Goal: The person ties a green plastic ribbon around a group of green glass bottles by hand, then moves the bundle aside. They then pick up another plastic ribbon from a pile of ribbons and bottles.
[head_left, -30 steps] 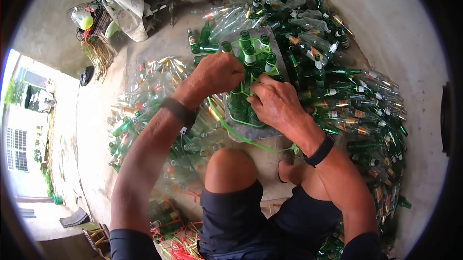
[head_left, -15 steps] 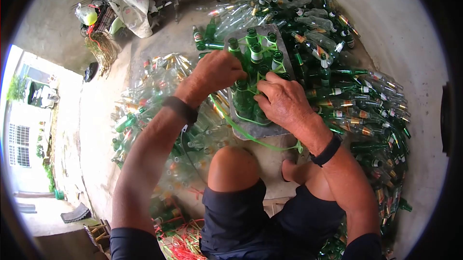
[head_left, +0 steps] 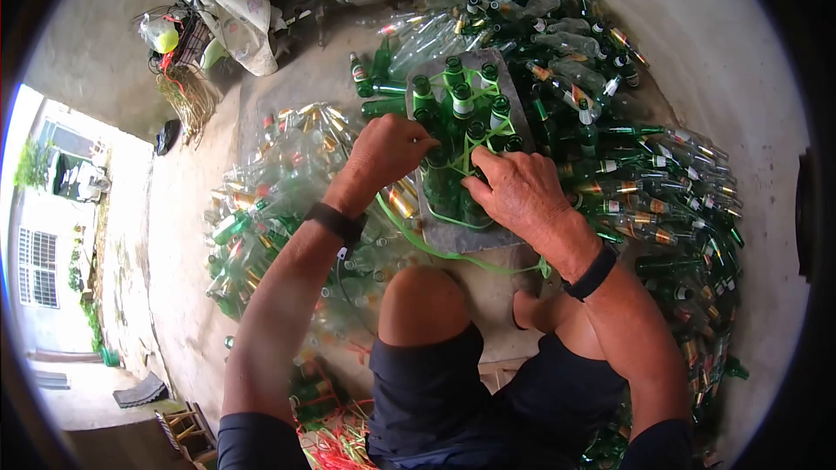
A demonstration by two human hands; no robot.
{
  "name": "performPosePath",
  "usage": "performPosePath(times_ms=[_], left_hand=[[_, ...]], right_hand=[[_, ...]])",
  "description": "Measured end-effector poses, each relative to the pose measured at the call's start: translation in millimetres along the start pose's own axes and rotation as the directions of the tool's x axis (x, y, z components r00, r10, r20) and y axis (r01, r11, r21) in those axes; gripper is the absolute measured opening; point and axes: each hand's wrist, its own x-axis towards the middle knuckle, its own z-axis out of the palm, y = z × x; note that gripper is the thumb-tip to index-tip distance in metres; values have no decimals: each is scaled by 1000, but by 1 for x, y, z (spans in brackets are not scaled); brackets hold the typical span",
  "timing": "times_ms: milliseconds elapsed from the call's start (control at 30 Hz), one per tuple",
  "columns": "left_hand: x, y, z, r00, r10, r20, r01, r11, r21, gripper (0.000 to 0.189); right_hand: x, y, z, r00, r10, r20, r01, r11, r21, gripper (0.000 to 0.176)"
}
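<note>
Your left hand (head_left: 387,152) and right hand (head_left: 518,187) are curled shut, pinching the green strap (head_left: 475,262), whose slack lies back toward your knee (head_left: 422,300). Just beyond them, on a grey slab (head_left: 470,239), the bundle of bottles (head_left: 455,104) stands upright, strap-laced. An uneven pull, I judge, could tip one or slip the lacing off a neck. They look dark green, white-collared; loose bottles (head_left: 662,200) lie heaped outside both hands.
</note>
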Motion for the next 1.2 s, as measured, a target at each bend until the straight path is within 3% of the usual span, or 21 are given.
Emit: performPosePath(times_ms=[267, 333, 367, 433, 600, 833, 900, 1200], left_hand=[[-14, 10, 8, 993, -101, -58, 100, 995, -32, 19], [-22, 16, 17, 983, -157, -96, 144, 981, -127, 17], [-28, 20, 27, 981, -85, -175, 57, 985, -163, 19], [-40, 39, 37, 970, -214, -119, 182, 955, -234, 24], [-51, 65, 62, 972, -214, -93, 150, 879, -452, 28], [-62, 68, 68, 967, -233, -98, 150, 839, -523, 27], [-67, 72, 72, 945, -261, -198, 110, 823, -557, 27], [-88, 81, 87, 869, -354, -345, 59, 768, -638, 24]], right_hand=[[-1, 8, -3, 999, -48, 14, 48, 999, -21, 23], [0, 17, -10, 998, -62, 18, 62, 998, -25, 23], [0, 23, -15, 998, -52, 21, 53, 998, -38, 21], [-1, 35, -23, 999, -38, 25, 40, 998, -52, 20], [10, 56, -28, 1000, 6, -8, -6, 1000, -21, 31], [12, 57, -25, 998, 6, -63, -6, 1000, -1, 34], [13, 54, -27, 999, 14, -51, -14, 1000, -5, 34], [13, 53, -28, 999, 24, -48, -22, 999, 33, 35]])
